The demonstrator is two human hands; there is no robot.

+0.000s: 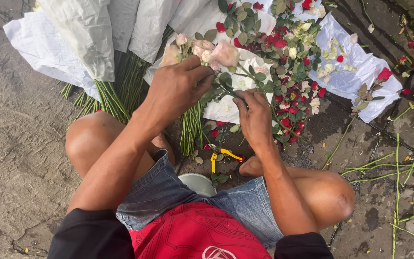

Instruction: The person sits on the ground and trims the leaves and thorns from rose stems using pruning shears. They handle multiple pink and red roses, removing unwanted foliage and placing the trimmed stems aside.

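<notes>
- White paper wrappers (80, 36), rolled into cones around green stems, lie on the ground's far-left edge.
- A flat white paper sheet (348, 79) lies spread at the far-right.

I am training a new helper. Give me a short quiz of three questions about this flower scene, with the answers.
1. True or false: the left hand holds a bunch of pale pink roses.
2. What colour are the handles of the cutters on the ground?
3. The right hand touches: A) leafy stems B) the white bowl C) the white paper

Key: 1 true; 2 yellow; 3 A
</notes>
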